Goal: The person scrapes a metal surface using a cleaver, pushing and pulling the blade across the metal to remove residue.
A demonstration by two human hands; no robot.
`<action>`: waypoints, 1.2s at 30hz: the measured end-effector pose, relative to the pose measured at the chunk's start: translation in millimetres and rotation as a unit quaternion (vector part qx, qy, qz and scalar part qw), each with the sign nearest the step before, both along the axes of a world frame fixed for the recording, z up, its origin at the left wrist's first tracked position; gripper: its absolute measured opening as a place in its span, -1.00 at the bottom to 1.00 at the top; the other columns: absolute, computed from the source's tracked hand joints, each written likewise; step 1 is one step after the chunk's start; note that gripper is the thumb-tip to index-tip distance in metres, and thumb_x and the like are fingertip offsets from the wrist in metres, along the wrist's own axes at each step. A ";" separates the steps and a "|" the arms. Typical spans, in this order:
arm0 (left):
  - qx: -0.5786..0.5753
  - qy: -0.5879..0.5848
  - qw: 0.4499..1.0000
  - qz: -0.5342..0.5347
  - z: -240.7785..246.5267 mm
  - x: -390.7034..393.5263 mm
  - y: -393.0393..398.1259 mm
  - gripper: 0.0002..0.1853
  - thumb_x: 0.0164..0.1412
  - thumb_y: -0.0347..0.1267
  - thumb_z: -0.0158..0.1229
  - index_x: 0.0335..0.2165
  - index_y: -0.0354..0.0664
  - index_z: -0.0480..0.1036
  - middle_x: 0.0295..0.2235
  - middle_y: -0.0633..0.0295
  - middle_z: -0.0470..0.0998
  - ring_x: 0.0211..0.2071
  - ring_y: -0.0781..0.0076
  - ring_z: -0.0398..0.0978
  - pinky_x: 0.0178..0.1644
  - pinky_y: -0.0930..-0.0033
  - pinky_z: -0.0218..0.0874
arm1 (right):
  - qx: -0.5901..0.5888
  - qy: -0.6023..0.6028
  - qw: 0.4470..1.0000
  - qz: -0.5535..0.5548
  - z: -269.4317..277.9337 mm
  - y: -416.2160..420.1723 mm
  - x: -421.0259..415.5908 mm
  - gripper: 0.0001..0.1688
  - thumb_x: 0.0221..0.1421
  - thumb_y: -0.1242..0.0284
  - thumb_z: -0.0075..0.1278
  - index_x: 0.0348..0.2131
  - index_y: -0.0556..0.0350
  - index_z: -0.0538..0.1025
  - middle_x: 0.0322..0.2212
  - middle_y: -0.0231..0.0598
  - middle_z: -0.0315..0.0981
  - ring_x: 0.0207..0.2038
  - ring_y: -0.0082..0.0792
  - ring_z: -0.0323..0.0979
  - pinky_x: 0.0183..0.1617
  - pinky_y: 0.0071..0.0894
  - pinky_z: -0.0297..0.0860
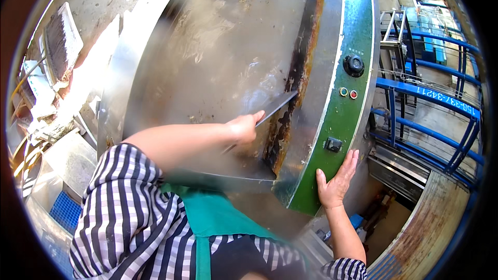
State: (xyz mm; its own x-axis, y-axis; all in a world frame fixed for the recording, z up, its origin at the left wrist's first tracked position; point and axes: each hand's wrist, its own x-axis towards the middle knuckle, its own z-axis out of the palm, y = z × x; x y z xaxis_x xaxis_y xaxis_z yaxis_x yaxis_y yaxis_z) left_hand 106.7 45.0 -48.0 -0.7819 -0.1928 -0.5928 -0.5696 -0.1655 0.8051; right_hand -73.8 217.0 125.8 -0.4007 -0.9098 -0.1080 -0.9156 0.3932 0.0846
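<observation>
My left hand [243, 128] grips a flat metal blade [276, 108], a knife or a scraper; which one I cannot tell. Its tip reaches the dark, rusty front edge [297, 70] of a griddle. The wet, brown-grey griddle plate [218, 62] spreads beneath my left forearm, with dirty residue on it. My right hand [337, 184] rests with fingers spread against the end of the green control panel [330, 124], holding nothing. A black dial [353, 65], a green and a red indicator light [353, 94] and a black switch [333, 144] are set in this panel.
A steel splash guard [113, 81] borders the plate at left, with clutter and a blue mesh basket [65, 210] beyond. Blue metal rails [428, 95], one bearing writing, stand at right. A worn wooden board [424, 225] lies at lower right.
</observation>
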 end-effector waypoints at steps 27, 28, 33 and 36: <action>-0.064 0.008 0.998 0.023 -14.0 -32.7 -53.7 -0.23 -0.12 -0.62 -0.17 0.15 -0.03 -0.07 -0.33 -0.11 0.46 -0.54 0.14 0.46 -0.48 0.23 0.28 | 0.011 -0.002 1.000 -0.013 0.9 0.2 -1.1 0.12 -0.28 0.25 0.11 0.14 0.27 -0.14 0.14 0.17 -0.33 0.14 0.17 -0.19 0.17 -0.06 -0.10; -0.057 -0.002 0.997 0.047 -15.4 -43.6 -61.5 -0.23 -0.11 -0.61 -0.17 0.15 -0.04 -0.07 -0.34 -0.11 0.46 -0.53 0.14 0.46 -0.48 0.23 0.28 | 0.010 -0.006 1.000 -0.013 0.7 -0.6 -0.8 0.12 -0.28 0.25 0.12 0.14 0.27 -0.14 0.14 0.17 -0.34 0.14 0.17 -0.19 0.17 -0.06 -0.10; -0.082 -0.010 0.995 0.052 -14.5 -56.9 -71.9 -0.24 -0.09 -0.60 -0.18 0.15 -0.05 -0.09 -0.25 -0.13 0.43 -0.40 0.07 0.47 -0.35 0.20 0.29 | 0.017 -0.002 1.000 -0.001 0.8 2.1 -4.3 0.13 -0.30 0.26 0.12 0.14 0.26 -0.15 0.14 0.17 -0.34 0.14 0.17 -0.19 0.17 -0.05 -0.09; -0.131 0.035 0.990 -0.024 -27.7 -32.1 -51.2 -0.24 -0.08 -0.58 -0.17 0.15 -0.02 -0.11 -0.17 -0.15 0.38 -0.27 0.02 0.44 -0.21 0.19 0.26 | 0.013 -0.008 1.000 -0.014 -0.6 0.3 -3.0 0.13 -0.31 0.26 0.13 0.13 0.26 -0.14 0.14 0.17 -0.34 0.14 0.17 -0.18 0.17 -0.05 -0.09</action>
